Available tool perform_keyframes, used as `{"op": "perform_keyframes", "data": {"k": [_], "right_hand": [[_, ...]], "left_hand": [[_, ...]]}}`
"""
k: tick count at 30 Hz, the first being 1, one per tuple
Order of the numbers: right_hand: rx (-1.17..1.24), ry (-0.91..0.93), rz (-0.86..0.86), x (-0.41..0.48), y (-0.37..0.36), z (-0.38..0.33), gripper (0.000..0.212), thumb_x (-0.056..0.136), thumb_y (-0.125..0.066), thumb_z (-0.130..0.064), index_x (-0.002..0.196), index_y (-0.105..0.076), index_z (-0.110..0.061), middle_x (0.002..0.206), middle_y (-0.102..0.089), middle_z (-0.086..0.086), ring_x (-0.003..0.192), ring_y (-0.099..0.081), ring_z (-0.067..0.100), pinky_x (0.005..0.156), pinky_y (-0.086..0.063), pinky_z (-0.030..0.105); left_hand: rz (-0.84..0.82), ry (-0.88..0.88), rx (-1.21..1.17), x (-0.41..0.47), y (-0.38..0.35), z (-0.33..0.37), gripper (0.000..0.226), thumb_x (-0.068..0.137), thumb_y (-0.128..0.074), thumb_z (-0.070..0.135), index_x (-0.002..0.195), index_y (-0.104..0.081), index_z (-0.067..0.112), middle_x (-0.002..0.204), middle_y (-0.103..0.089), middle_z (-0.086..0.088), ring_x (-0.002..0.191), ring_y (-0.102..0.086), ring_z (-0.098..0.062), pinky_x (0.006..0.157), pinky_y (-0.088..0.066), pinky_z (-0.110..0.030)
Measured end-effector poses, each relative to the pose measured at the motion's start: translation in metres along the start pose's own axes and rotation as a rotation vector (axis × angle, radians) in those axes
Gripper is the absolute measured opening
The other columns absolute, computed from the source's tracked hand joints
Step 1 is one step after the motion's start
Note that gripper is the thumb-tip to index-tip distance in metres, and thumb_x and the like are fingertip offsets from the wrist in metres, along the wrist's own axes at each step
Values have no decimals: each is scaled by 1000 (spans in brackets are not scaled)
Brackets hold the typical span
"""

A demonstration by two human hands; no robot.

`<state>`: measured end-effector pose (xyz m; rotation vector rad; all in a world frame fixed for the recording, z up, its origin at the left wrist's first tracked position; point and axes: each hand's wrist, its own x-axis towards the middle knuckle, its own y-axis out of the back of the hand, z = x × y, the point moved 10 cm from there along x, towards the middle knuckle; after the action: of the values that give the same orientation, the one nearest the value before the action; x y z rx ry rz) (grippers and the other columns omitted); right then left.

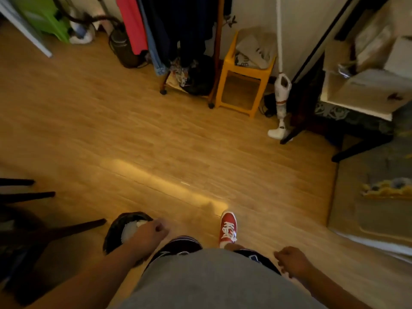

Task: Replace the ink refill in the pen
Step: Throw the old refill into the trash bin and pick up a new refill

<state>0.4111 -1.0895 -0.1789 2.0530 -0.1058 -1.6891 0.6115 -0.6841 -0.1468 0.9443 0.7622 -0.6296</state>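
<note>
Person standing, view down over grey shirt and dark shorts to a wooden floor. Left hand hangs over a black-lined bin with white trash inside, fingers curled into a loose fist; cannot tell if anything sits inside the fist, too blurry. Right hand is down by the right hip, fingers also curled in, nothing visible sticking out of them. No pen or ink refill can be made out anywhere, so its place relative to the fingers cannot be told; if it is in either fist it is hidden. One red sneaker with white laces is forward on the floor between the two hands. Dark chair legs at the left edge, just beside the bin. Far side: clothes rack on wheels with hanging clothes, yellow stool with folded cloth on top, white stick vacuum leaning on the wall, white shelf unit at right, rug at the right edge.
</note>
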Motion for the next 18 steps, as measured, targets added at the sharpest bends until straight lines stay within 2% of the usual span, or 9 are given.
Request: {"op": "perform_keyframes", "data": {"k": [2, 5, 7, 10, 12, 14, 16, 18], "right_hand": [[-122, 96, -36, 11, 21, -61, 30, 94, -58, -24, 73, -60, -3, 72, -65, 19, 60, -57, 27, 57, -43, 30], [-254, 237, -82, 24, 32, -159, 29, 93, -58, -25, 88, -65, 3, 88, -71, 24, 67, -62, 28, 62, -44, 32], [-341, 310, -113, 31, 29, -224, 26, 93, -59, -24, 83, -64, 0, 86, -70, 22, 68, -62, 27, 61, -44, 31], [-479, 419, -150, 41, 12, -325, 26, 92, -59, -22, 73, -61, -4, 77, -64, 19, 67, -60, 27, 61, -42, 31], [-534, 461, -156, 42, -5, -388, 24, 91, -61, -20, 73, -61, -5, 77, -63, 17, 68, -60, 26, 59, -40, 30], [-555, 487, -166, 45, -23, -441, 22, 91, -62, -21, 75, -61, -6, 78, -62, 16, 67, -59, 26, 58, -40, 29], [-553, 505, -175, 44, -32, -481, 22, 91, -62, -22, 80, -64, -3, 78, -63, 14, 65, -59, 25, 58, -41, 30], [-599, 519, -184, 42, -45, -527, 23, 92, -62, -21, 86, -66, 2, 78, -63, 13, 64, -58, 23, 54, -42, 27]], "left_hand": [[62, 93, -86, 0, 13, -14, 29, 92, -56, 28, 74, -61, 5, 66, -56, -15, 57, -49, -17, 56, -39, -28], [107, 230, -214, -6, 22, -46, 29, 93, -57, 28, 73, -52, 6, 64, -50, -11, 59, -49, -19, 60, -40, -34], [113, 310, -265, -8, 23, -66, 33, 92, -57, 31, 73, -51, 6, 66, -52, -10, 63, -50, -21, 63, -40, -35], [98, 394, -372, -2, 22, -93, 37, 94, -55, 34, 94, -63, -2, 87, -66, -20, 80, -62, -28, 73, -48, -39], [95, 425, -444, 5, 26, -103, 35, 94, -55, 33, 102, -66, 1, 100, -69, -20, 95, -64, -32, 82, -50, -37], [94, 454, -513, 17, 36, -114, 29, 94, -56, 32, 99, -67, 7, 95, -67, -15, 94, -64, -30, 79, -47, -32], [76, 476, -544, 27, 51, -117, 23, 92, -56, 33, 86, -63, 12, 84, -62, -10, 91, -64, -31, 75, -45, -31], [73, 512, -548, 38, 77, -130, 23, 92, -53, 34, 83, -58, 14, 84, -61, -8, 94, -64, -31, 80, -49, -34]]}}
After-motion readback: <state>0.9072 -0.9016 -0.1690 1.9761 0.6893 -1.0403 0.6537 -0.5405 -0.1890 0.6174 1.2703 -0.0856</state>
